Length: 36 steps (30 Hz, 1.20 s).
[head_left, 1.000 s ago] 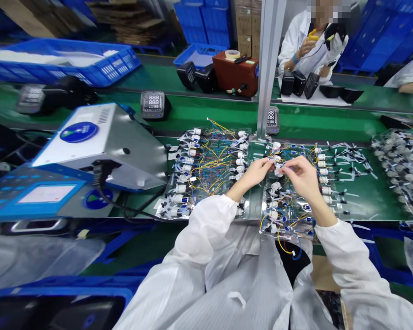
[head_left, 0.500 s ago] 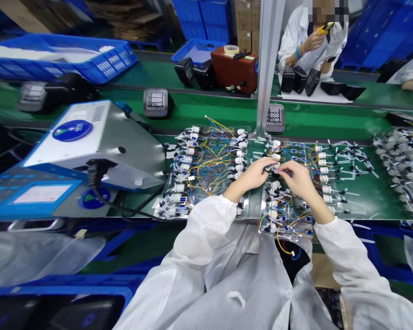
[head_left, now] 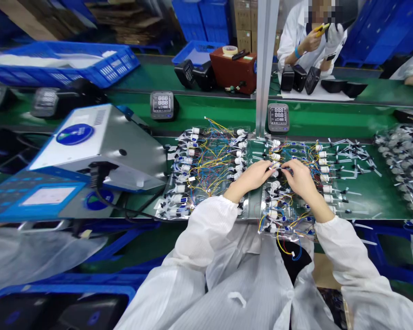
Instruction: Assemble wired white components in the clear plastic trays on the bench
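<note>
Surface: green conveyor belt [head_left: 206, 114], running crosswise, edged in dark rails.

Left hand [head_left: 253, 176]: narrow, fingertips [head_left: 271, 168] closed on a small white wire connector [head_left: 276, 170], wrist sloping in from a white striped sleeve [head_left: 206, 229].

Right hand [head_left: 301, 178]: also narrow, fingers meeting the same connector from the other side; whether both grips were firm, too small to tell.

Connector: located on the right-hand clear plastic tray [head_left: 285, 215], among rows of matching white connectors trailing yellow, blue and red wires.

Neighbouring tray: clear plastic tray [head_left: 206, 169] just left of the hands, packed with similar wired connectors.

Further right: loose black-and-white cable pieces [head_left: 354, 160] scattered on the belt.

Ahead: digital display unit [head_left: 278, 117] standing beside an aluminium post [head_left: 265, 68].

Left side: white and grey bench machine [head_left: 99, 142] with a black power cord [head_left: 99, 176].

Far side: red box [head_left: 232, 71] near a blue crate [head_left: 62, 59]; co-worker [head_left: 306, 41] across the belt, holding a yellow tool [head_left: 321, 29].
</note>
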Available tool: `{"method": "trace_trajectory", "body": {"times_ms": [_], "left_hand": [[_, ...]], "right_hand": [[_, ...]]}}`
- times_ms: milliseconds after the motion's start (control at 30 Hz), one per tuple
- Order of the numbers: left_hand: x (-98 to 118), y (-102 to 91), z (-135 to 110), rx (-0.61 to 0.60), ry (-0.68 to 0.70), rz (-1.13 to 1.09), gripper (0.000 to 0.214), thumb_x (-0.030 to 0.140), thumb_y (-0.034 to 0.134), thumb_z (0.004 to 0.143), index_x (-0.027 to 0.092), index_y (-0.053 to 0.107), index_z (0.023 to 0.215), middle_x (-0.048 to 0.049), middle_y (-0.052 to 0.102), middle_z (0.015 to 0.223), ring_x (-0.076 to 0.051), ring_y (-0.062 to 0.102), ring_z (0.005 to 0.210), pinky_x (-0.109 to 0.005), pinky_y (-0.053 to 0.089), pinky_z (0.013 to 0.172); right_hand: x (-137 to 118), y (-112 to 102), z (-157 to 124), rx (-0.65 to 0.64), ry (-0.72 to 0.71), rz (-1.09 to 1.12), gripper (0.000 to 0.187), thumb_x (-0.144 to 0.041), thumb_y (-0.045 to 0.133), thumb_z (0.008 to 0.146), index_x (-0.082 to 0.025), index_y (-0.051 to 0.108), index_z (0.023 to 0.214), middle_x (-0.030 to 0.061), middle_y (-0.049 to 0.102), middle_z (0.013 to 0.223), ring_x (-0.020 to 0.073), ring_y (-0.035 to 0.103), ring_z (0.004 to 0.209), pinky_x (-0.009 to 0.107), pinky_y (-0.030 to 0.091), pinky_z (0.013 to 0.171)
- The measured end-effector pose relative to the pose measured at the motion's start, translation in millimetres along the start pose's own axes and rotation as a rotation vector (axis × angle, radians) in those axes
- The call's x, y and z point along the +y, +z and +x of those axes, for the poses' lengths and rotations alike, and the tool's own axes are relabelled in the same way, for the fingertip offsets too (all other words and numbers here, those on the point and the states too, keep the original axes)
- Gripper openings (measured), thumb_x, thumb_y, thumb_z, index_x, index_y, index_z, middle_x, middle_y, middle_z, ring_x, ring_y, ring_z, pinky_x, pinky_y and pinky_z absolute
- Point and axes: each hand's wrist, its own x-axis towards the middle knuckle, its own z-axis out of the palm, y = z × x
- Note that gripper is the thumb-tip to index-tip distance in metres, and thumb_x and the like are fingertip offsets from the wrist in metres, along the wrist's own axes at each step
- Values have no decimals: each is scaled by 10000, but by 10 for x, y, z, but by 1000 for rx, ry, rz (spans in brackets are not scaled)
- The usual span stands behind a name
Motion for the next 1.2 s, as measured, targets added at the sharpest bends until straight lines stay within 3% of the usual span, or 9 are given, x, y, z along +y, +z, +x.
{"method": "trace_trajectory", "body": {"times_ms": [133,267,400,533,667,867,1033,1133,1200], "left_hand": [[-47,11,-26,20,26,108,243,327,655,1028,160,725,1191,-129,752,1144,-292,654,1130,-460,533,1035],[-90,19,-41,79,58,98,204,280,684,1001,182,781,1151,-128,723,1260,-290,638,1216,-474,528,1087],[-111,10,-40,164,11,-4,188,193,725,952,192,799,1125,-119,720,1285,-268,664,1233,-445,532,1114],[-107,1,-29,71,1,5,188,227,701,982,184,797,1138,-109,785,1153,-268,713,1129,-435,560,1052],[-85,-7,-25,39,-59,26,219,219,677,995,190,789,1181,-106,807,1151,-274,737,1085,-435,565,1026],[-34,-40,-24,104,-81,-32,201,165,691,958,166,799,1127,-112,812,1149,-276,743,1098,-422,566,1029],[18,-76,-54,164,-129,-149,176,124,668,914,189,781,1031,-74,822,1066,-246,764,1014,-390,575,983],[10,-82,-70,269,-180,-288,189,92,624,900,199,717,1024,-37,811,981,-204,765,943,-343,574,926],[-19,-65,-68,326,-197,-347,226,95,609,911,196,670,1104,-34,805,969,-194,763,932,-329,570,898]], "right_hand": [[56,45,-43,-47,0,-97,79,-183,648,977,-222,715,993,86,740,988,302,644,1019,467,548,943],[23,3,-79,-91,-55,-145,156,-138,620,978,-219,728,901,101,746,1017,304,638,1039,482,552,968],[-20,-110,-112,-175,-150,-79,161,-146,609,993,-224,748,1014,91,746,1108,286,636,1084,472,542,1002],[-25,-126,-115,-408,-197,-26,281,-61,596,960,-234,746,1124,55,775,1082,264,649,1040,426,552,944],[-53,-59,-85,-450,-190,-70,288,-118,665,959,-239,742,1209,63,787,1135,275,638,1032,427,551,932],[-150,40,-93,-396,-211,-206,235,-218,631,1019,-210,748,1222,114,747,1099,288,644,1040,455,541,998],[-155,43,-88,-351,-133,-143,164,-238,630,1023,-194,782,981,107,715,997,260,678,964,400,562,906],[-83,-111,-26,-194,-28,12,175,-240,606,1030,-210,744,926,52,710,879,207,676,824,354,553,804],[-32,-221,25,-63,34,53,144,-220,589,1017,-215,730,989,43,709,874,199,668,786,357,554,783]]}}
